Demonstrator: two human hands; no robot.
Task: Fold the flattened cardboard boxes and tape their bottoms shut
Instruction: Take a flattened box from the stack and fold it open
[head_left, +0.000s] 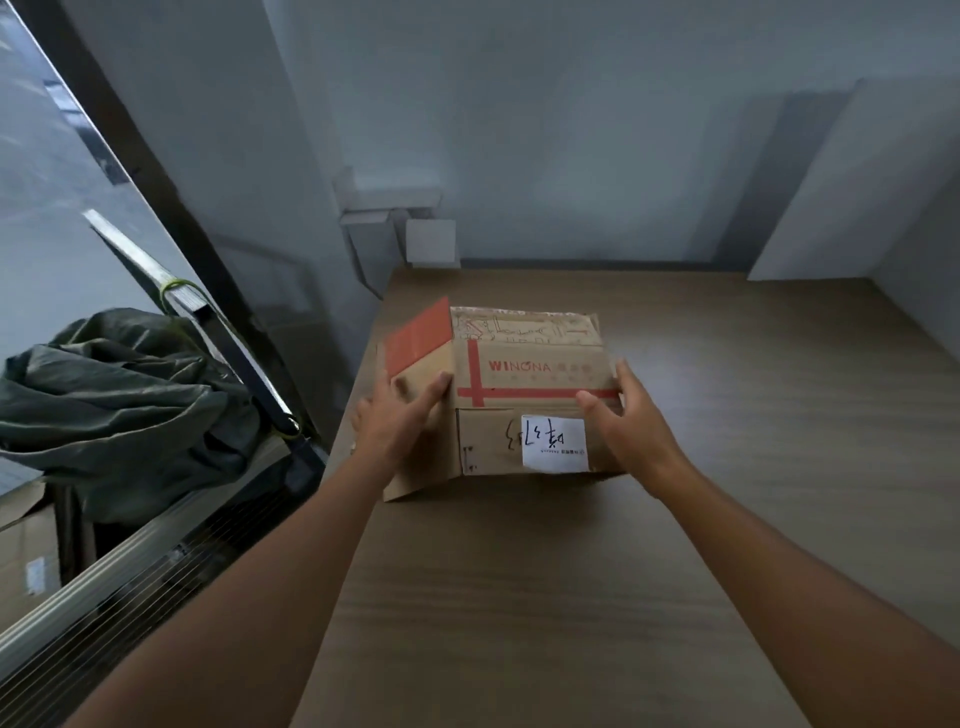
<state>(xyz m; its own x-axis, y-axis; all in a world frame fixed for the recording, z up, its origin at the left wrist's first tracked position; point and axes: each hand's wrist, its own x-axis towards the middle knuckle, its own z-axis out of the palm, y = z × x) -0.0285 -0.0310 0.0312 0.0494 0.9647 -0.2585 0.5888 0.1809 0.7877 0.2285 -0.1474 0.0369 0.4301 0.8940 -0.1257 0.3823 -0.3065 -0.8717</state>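
Head view, the only one. Cardboard box (524, 384) sits on the wooden table (519, 597), near its far left part, folded into shape with the red-striped face and a white label (553, 441) turned up toward you. Your left hand (400, 415) is at the box's left side, fingers straight and flat against the side flap (418, 343), which stands up and outward from the box, not yet folded in. Your right hand (623, 421) is at the box's right edge, fingers fairly straight along the side and thumb resting on the top face; it steadies the box rather than clamping it.

Left of the box, off the table, is a dark green bag (119, 405). Beyond the box are white wall fittings (431, 241). No tape is in sight.

Risks:
- The left flap may spring back open if you let go, since nothing holds it.
- The box is close to the table's left edge, so a hard push from the right could slide it off.
- An uneven press could skew the box and leave a crooked seam for the tape.
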